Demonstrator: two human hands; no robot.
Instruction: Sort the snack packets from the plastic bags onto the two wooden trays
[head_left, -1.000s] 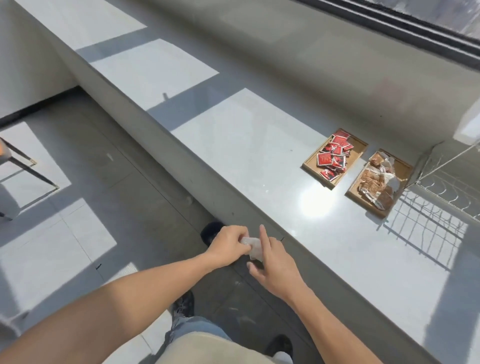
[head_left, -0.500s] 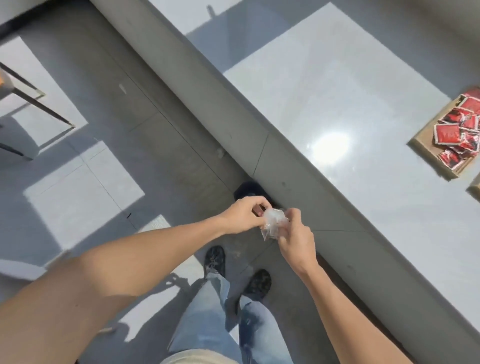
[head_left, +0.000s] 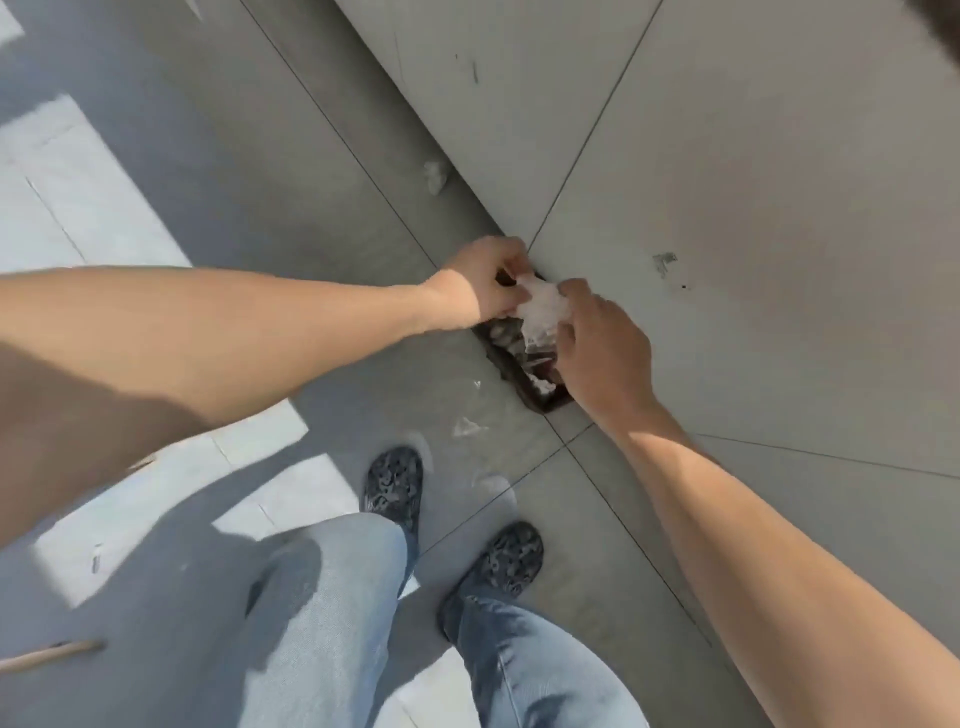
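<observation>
Item: grey tiled floor (head_left: 291, 218), sunlit patches to my left, running up to the grey tiled ledge face (head_left: 753, 156). Item: dark open bin (head_left: 524, 374) at the foot of that ledge face. Item: my left hand (head_left: 485, 283) and right hand (head_left: 602, 348), both pinched on one crumpled clear plastic bag (head_left: 543, 309), held directly above the dark open bin. The bag lies between both hands, neither nearer; long axis unclear. No trays or packets in view. I judge dropping the bag comes next.
</observation>
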